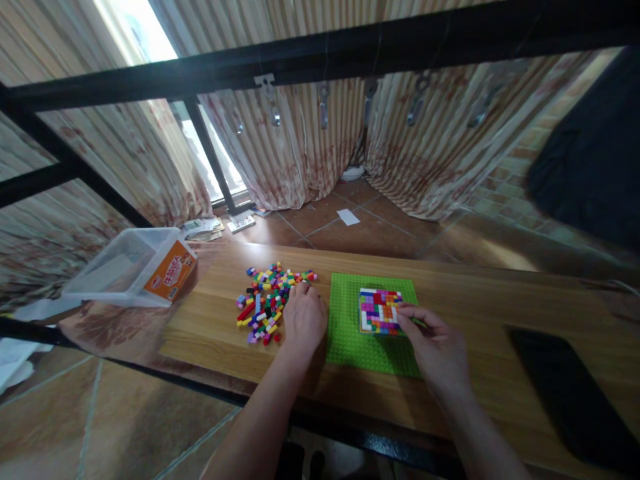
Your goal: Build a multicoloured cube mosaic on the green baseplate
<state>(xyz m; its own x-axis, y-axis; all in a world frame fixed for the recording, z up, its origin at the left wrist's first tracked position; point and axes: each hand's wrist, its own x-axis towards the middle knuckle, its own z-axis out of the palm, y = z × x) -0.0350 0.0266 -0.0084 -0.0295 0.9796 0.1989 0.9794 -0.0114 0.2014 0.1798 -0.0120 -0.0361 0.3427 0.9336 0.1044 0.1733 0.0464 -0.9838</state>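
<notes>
A mound of small multicoloured toy building bricks [265, 308] is spread on the wooden board. My left hand [305, 317] rests at its right edge with fingers curled down and together; whatever lies under the fingertips is hidden. On a green studded baseplate [345, 347] sits a rectangular block of toy bricks [377, 310], its top a patchwork of red, purple, white, orange and blue. My right hand [440, 343] reaches over the plate's right side. Its thumb and forefinger are closed on the right edge of that block, the other fingers bent inward.
Left of the board stands a clear plastic box [120, 267] with an orange label. A dark flat slab [565, 393] lies on the board's right part. A black metal rail [320, 57] with hanging clips crosses before the curtains [300, 147]. Papers [203, 229] lie beyond the box.
</notes>
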